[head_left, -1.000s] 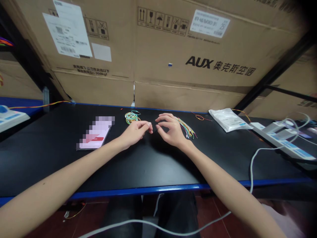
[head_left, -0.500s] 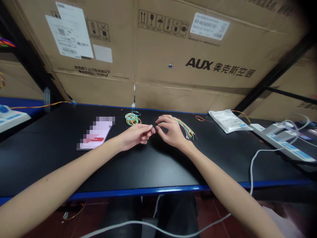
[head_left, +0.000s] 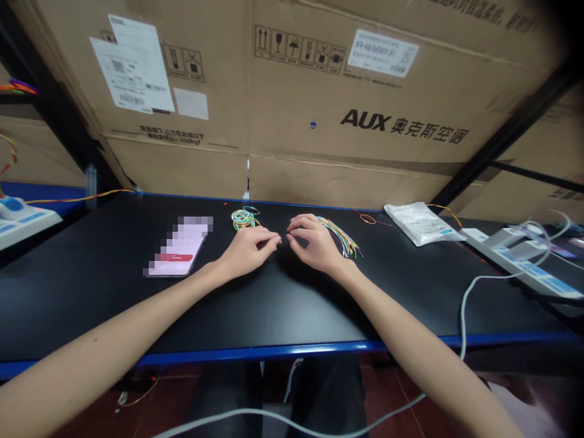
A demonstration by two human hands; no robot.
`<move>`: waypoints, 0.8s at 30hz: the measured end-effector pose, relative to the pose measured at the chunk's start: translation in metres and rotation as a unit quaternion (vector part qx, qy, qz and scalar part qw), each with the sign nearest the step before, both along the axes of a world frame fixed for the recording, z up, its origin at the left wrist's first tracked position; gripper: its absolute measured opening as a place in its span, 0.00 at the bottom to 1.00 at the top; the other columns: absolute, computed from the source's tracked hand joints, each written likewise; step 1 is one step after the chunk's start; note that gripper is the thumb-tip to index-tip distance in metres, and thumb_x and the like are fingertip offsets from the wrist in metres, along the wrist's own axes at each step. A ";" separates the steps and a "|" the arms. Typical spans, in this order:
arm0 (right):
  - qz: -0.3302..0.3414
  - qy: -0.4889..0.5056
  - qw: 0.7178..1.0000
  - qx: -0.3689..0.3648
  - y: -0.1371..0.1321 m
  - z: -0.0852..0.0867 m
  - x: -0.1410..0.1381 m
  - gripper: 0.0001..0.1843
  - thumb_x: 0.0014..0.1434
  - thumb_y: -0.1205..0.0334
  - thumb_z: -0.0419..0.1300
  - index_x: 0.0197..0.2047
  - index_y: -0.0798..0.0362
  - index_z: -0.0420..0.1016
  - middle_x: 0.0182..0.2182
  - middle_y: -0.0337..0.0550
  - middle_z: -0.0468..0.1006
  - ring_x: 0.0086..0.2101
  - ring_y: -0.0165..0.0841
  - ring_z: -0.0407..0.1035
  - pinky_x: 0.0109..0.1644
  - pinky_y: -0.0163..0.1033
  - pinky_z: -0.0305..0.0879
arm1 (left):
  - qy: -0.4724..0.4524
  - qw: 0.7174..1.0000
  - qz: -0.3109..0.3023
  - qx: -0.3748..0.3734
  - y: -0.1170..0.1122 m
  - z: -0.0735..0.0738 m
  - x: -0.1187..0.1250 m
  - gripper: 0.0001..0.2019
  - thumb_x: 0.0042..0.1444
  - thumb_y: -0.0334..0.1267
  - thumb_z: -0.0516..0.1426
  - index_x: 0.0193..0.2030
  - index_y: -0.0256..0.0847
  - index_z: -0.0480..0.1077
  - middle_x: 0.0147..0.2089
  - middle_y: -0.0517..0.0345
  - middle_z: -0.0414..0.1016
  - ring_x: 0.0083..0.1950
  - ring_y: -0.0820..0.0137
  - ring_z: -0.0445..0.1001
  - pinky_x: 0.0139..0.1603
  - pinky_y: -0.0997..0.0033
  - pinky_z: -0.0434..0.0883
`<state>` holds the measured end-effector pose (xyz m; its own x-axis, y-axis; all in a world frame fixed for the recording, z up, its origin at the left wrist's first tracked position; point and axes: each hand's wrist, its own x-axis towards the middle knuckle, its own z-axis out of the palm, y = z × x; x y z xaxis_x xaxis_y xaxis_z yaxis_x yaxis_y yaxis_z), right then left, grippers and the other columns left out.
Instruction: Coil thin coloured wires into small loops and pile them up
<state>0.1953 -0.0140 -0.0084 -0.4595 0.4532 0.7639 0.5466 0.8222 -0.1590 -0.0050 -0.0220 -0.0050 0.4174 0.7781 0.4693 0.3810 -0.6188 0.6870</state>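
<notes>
My left hand (head_left: 250, 250) is just above the black tabletop, thumb and fingertips pressed together in a pinch. Whatever it holds, if anything, is too small to make out. Facing it across a narrow gap, my right hand (head_left: 314, 243) has its fingers curled, with thumb and index tips close together. Anything between them is likewise too small to see. Behind my left hand lies a coil of yellow and green wires (head_left: 241, 219), partly covered by it. A fanned bundle of colored wires (head_left: 343, 236) rests beside my right hand, its near end hidden behind the fingers.
A phone (head_left: 182, 246) lies at left on the black table (head_left: 274, 316). To the right are an orange wire loop (head_left: 367, 218), a white plastic packet (head_left: 420, 224) and a power strip (head_left: 524, 264) with a white cable (head_left: 463, 304). A large cardboard box (head_left: 292, 170) stands behind.
My left hand has turned over so its back faces up more, and its pinched fingertips point toward my right hand. The right hand has barely moved. The view has shifted slightly.
</notes>
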 end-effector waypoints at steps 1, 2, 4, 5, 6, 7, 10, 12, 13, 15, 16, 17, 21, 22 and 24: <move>-0.001 0.001 1.000 0.000 0.001 0.000 0.000 0.08 0.58 0.69 0.58 0.29 0.51 0.76 0.33 0.44 0.78 0.43 0.37 0.69 0.49 0.45 0.70 | -0.018 0.998 -0.009 -0.058 0.001 0.001 0.001 0.13 0.59 0.44 0.54 0.31 0.40 0.77 0.29 0.56 0.76 0.31 0.69 0.70 0.38 0.68 0.67; -0.003 0.003 1.000 -0.001 0.001 -0.001 0.000 0.08 0.58 0.69 0.58 0.29 0.51 0.76 0.33 0.44 0.78 0.43 0.37 0.69 0.49 0.45 0.70 | -0.039 0.992 -0.024 -0.122 0.003 0.001 0.001 0.14 0.59 0.44 0.55 0.31 0.39 0.77 0.29 0.56 0.76 0.30 0.71 0.70 0.36 0.69 0.67; -0.004 0.007 1.000 0.000 0.003 -0.002 0.001 0.08 0.58 0.68 0.58 0.29 0.51 0.77 0.34 0.44 0.78 0.43 0.37 0.69 0.48 0.46 0.71 | -0.089 0.966 -0.065 -0.236 0.007 0.001 0.000 0.14 0.58 0.46 0.56 0.31 0.38 0.76 0.30 0.55 0.76 0.30 0.72 0.70 0.34 0.71 0.67; -0.003 0.009 1.000 0.001 0.003 -0.002 0.001 0.08 0.58 0.67 0.58 0.29 0.50 0.77 0.34 0.44 0.78 0.43 0.37 0.69 0.48 0.46 0.71 | -0.116 0.949 -0.087 -0.281 0.009 0.000 -0.001 0.14 0.57 0.46 0.57 0.31 0.37 0.77 0.31 0.55 0.76 0.31 0.72 0.70 0.34 0.72 0.67; -0.002 0.012 1.000 0.002 0.003 -0.003 0.001 0.08 0.58 0.67 0.58 0.29 0.50 0.77 0.34 0.44 0.78 0.42 0.37 0.69 0.48 0.46 0.71 | -0.139 0.931 -0.110 -0.319 0.010 -0.001 -0.002 0.14 0.55 0.46 0.58 0.32 0.37 0.77 0.33 0.54 0.77 0.33 0.72 0.71 0.35 0.72 0.68; 0.000 0.014 1.000 0.003 0.004 -0.003 0.001 0.08 0.58 0.67 0.59 0.29 0.50 0.76 0.34 0.44 0.78 0.42 0.37 0.69 0.48 0.46 0.71 | -0.158 0.915 -0.131 -0.347 0.012 -0.002 -0.003 0.13 0.54 0.46 0.60 0.33 0.37 0.77 0.34 0.53 0.77 0.35 0.72 0.72 0.37 0.71 0.68; 0.005 0.013 1.000 0.005 0.003 -0.002 0.001 0.08 0.58 0.68 0.59 0.29 0.50 0.76 0.34 0.44 0.78 0.43 0.37 0.69 0.48 0.46 0.71 | -0.162 0.908 -0.150 -0.357 0.014 -0.004 -0.005 0.12 0.53 0.44 0.61 0.35 0.37 0.78 0.39 0.50 0.78 0.40 0.69 0.74 0.41 0.68 0.70; 0.004 0.008 1.000 0.001 0.002 -0.001 0.001 0.08 0.57 0.69 0.59 0.29 0.51 0.76 0.34 0.44 0.78 0.44 0.37 0.68 0.49 0.46 0.71 | -0.123 0.948 -0.119 -0.270 0.015 -0.005 -0.006 0.11 0.56 0.43 0.59 0.35 0.37 0.78 0.40 0.49 0.79 0.41 0.67 0.75 0.44 0.65 0.70; 0.003 0.005 1.000 -0.001 0.002 -0.001 0.001 0.08 0.57 0.69 0.59 0.28 0.51 0.76 0.33 0.44 0.78 0.44 0.38 0.68 0.49 0.46 0.70 | -0.091 0.972 -0.096 -0.193 0.015 -0.005 -0.006 0.11 0.57 0.42 0.58 0.34 0.38 0.78 0.39 0.50 0.80 0.41 0.66 0.74 0.45 0.63 0.70; 0.002 -0.001 1.000 -0.006 0.002 -0.002 0.000 0.08 0.57 0.69 0.59 0.28 0.51 0.76 0.32 0.43 0.78 0.44 0.38 0.69 0.49 0.46 0.70 | -0.014 0.999 -0.050 0.001 0.016 -0.006 -0.007 0.11 0.59 0.40 0.56 0.34 0.39 0.78 0.39 0.51 0.80 0.43 0.64 0.73 0.50 0.59 0.68; 0.003 -0.003 1.000 -0.007 0.002 -0.003 0.000 0.08 0.57 0.69 0.59 0.28 0.51 0.76 0.32 0.43 0.78 0.44 0.38 0.69 0.49 0.46 0.70 | 0.023 0.995 -0.031 0.094 0.016 -0.007 -0.008 0.10 0.60 0.39 0.55 0.35 0.39 0.78 0.40 0.51 0.80 0.45 0.63 0.73 0.52 0.57 0.67; 0.005 -0.004 1.000 -0.008 0.002 -0.003 -0.001 0.08 0.57 0.69 0.59 0.28 0.51 0.76 0.31 0.43 0.78 0.43 0.38 0.69 0.49 0.46 0.70 | 0.052 0.984 -0.014 0.168 0.016 -0.007 -0.009 0.10 0.61 0.37 0.54 0.37 0.40 0.77 0.41 0.51 0.80 0.46 0.62 0.72 0.53 0.55 0.66; 0.010 0.007 1.000 -0.008 0.003 -0.005 -0.002 0.07 0.58 0.68 0.59 0.29 0.52 0.76 0.32 0.44 0.79 0.43 0.38 0.69 0.49 0.45 0.70 | 0.084 0.970 0.022 0.226 0.016 -0.008 -0.011 0.10 0.61 0.37 0.54 0.38 0.39 0.77 0.43 0.50 0.80 0.47 0.61 0.72 0.52 0.55 0.66; 0.009 0.011 1.000 -0.008 0.003 -0.005 -0.001 0.07 0.58 0.68 0.59 0.29 0.52 0.76 0.32 0.44 0.79 0.43 0.37 0.69 0.49 0.45 0.70 | 0.074 0.980 0.020 0.182 0.016 -0.008 -0.009 0.10 0.61 0.38 0.54 0.37 0.39 0.77 0.41 0.51 0.80 0.45 0.62 0.73 0.51 0.57 0.67; 0.005 0.019 1.000 -0.009 0.004 -0.005 0.000 0.07 0.58 0.68 0.59 0.30 0.51 0.77 0.32 0.44 0.79 0.43 0.37 0.69 0.49 0.45 0.71 | 0.033 0.999 -0.009 0.037 0.016 -0.007 -0.006 0.11 0.61 0.40 0.54 0.37 0.39 0.77 0.37 0.52 0.80 0.41 0.64 0.75 0.47 0.61 0.70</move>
